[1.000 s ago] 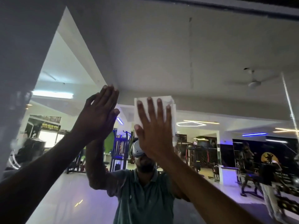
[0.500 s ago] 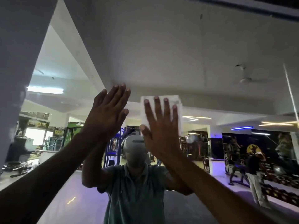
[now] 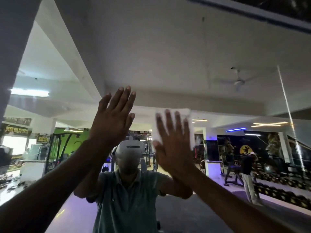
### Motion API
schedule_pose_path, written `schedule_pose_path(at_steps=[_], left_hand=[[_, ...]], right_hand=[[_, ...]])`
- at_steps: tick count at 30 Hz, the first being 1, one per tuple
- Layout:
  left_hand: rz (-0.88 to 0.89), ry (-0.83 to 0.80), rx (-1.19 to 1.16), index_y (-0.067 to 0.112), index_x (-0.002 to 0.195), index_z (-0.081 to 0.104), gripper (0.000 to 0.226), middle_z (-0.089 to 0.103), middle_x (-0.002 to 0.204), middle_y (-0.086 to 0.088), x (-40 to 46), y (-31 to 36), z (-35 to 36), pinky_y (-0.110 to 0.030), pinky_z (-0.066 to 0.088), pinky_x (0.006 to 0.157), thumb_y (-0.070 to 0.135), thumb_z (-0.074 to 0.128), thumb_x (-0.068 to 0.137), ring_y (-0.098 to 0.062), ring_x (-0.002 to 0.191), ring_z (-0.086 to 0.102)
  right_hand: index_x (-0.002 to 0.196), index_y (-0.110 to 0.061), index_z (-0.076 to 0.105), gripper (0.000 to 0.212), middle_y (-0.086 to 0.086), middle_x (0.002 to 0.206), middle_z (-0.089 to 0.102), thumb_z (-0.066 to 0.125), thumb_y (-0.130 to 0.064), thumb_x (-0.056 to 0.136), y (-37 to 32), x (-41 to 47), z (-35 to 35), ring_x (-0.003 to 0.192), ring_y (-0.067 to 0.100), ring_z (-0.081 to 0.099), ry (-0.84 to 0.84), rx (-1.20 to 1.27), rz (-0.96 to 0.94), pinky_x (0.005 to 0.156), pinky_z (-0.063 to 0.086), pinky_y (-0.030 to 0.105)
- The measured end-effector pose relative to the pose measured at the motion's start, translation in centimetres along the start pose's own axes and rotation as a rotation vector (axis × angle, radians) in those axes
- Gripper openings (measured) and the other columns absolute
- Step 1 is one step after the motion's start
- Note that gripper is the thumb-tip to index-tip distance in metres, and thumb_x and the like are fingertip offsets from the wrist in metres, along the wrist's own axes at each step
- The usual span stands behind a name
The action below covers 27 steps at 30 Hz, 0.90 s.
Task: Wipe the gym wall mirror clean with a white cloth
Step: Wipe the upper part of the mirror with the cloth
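The gym wall mirror (image 3: 185, 56) fills almost the whole view and reflects the hall and my own upper body. My right hand (image 3: 173, 145) presses a white folded cloth (image 3: 185, 113) flat against the glass with straight, spread fingers; the cloth shows above and beside the fingers and is blurred. My left hand (image 3: 112, 125) rests flat on the mirror to the left of the cloth, fingers straight and close together, holding nothing. Both arms reach up from the bottom corners.
A grey wall or pillar edge (image 3: 15, 47) borders the mirror on the left, and a dark frame strip (image 3: 252, 15) runs along its top right. A vertical mirror seam (image 3: 286, 105) stands at the right. Reflected gym machines and a standing person (image 3: 249, 174) show in the glass.
My right hand and the cloth have slid to the right across the glass. My left hand has shifted right and slightly up. The camera view has turned a little.
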State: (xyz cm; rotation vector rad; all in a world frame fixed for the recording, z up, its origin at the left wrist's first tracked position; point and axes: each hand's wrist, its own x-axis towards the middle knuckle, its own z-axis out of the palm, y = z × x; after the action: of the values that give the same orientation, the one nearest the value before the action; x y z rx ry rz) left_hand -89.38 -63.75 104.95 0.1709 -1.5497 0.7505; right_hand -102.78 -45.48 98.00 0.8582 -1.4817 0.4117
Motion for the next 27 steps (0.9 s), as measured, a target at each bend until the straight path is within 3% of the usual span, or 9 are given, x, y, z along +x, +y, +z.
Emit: schedule_pose_path(at_steps=[2,4,7,10,14,17,21,24,27], left_hand=[[-0.002,-0.003,0.004,0.012,0.167,0.024,0.063,0.021,0.174,-0.011,-0.1,-0.1,0.0,-0.051,0.016,0.126,0.039,0.023,0.109,-0.027,0.162,0.017],[0.006,0.004,0.001,0.012,0.166,0.024,0.063,0.022,0.173,-0.012,0.0,-0.2,0.1,-0.050,0.015,0.126,0.039,0.021,0.110,-0.028,0.161,0.019],[0.007,0.008,-0.008,0.012,0.167,0.023,0.063,0.020,0.174,-0.011,0.0,-0.2,0.2,-0.050,0.014,0.127,0.040,0.020,0.111,-0.027,0.162,0.018],[-0.005,0.000,0.002,0.012,0.167,0.021,0.063,0.018,0.174,-0.011,-0.1,-0.1,0.4,-0.050,0.014,0.127,0.040,0.020,0.110,-0.027,0.162,0.017],[-0.004,0.005,-0.001,0.012,0.167,0.021,0.064,0.018,0.174,-0.011,0.0,0.0,0.2,-0.051,0.014,0.127,0.039,0.021,0.110,-0.028,0.162,0.017],[0.009,0.007,-0.008,0.011,0.167,0.023,0.063,0.019,0.174,-0.012,0.0,-0.1,0.1,-0.050,0.014,0.127,0.039,0.021,0.110,-0.029,0.161,0.018],[0.013,0.003,0.001,0.011,0.167,0.022,0.064,0.017,0.174,-0.012,-0.1,-0.3,0.2,-0.050,0.013,0.127,0.041,0.019,0.111,-0.028,0.162,0.016],[0.007,0.003,0.009,0.011,0.167,0.022,0.064,0.017,0.174,-0.012,0.0,-0.1,0.1,-0.050,0.014,0.127,0.040,0.019,0.111,-0.029,0.162,0.017],[0.005,0.015,-0.003,0.010,0.167,0.022,0.063,0.017,0.174,-0.012,-0.1,-0.1,0.0,-0.050,0.013,0.127,0.039,0.020,0.110,-0.028,0.162,0.017]], right_hand=[[0.170,-0.028,0.003,0.072,0.006,0.178,0.000,0.025,-0.052,0.106,2.1,0.5,-0.3,0.164,0.033,-0.003,-0.039,0.009,-0.211,0.130,0.000,0.060],[0.168,-0.029,0.008,0.072,0.007,0.176,0.016,0.031,-0.049,0.103,7.4,2.7,-0.6,0.162,0.034,0.013,-0.021,-0.033,-0.182,0.129,0.011,0.061],[0.168,-0.021,0.021,0.073,0.015,0.171,0.030,0.026,-0.048,0.101,15.1,5.4,-1.8,0.155,0.042,0.030,0.083,-0.050,0.269,0.122,0.025,0.066],[0.167,-0.013,0.027,0.076,0.019,0.169,0.032,0.020,-0.052,0.102,11.8,5.9,-1.7,0.154,0.045,0.033,0.165,-0.049,0.553,0.121,0.028,0.066],[0.170,-0.020,0.003,0.076,0.013,0.177,0.000,0.026,-0.052,0.105,-0.4,0.7,0.1,0.163,0.039,-0.002,0.023,-0.005,0.100,0.130,0.002,0.060],[0.170,-0.029,0.001,0.071,0.005,0.178,0.001,0.025,-0.053,0.107,1.2,-0.5,-0.4,0.164,0.032,-0.004,-0.045,0.044,-0.138,0.131,-0.002,0.055],[0.169,-0.023,0.019,0.075,0.008,0.174,0.024,0.029,-0.049,0.099,10.7,4.1,-1.5,0.160,0.037,0.021,0.050,-0.013,0.154,0.128,0.015,0.059],[0.167,-0.015,0.028,0.071,0.016,0.170,0.033,0.021,-0.051,0.105,9.8,6.1,-1.4,0.155,0.044,0.032,0.138,-0.054,0.448,0.121,0.029,0.066],[0.170,-0.019,0.013,0.074,0.014,0.176,0.013,0.027,-0.050,0.104,1.0,3.8,-0.1,0.161,0.043,0.011,0.127,-0.052,0.274,0.129,0.011,0.064]])
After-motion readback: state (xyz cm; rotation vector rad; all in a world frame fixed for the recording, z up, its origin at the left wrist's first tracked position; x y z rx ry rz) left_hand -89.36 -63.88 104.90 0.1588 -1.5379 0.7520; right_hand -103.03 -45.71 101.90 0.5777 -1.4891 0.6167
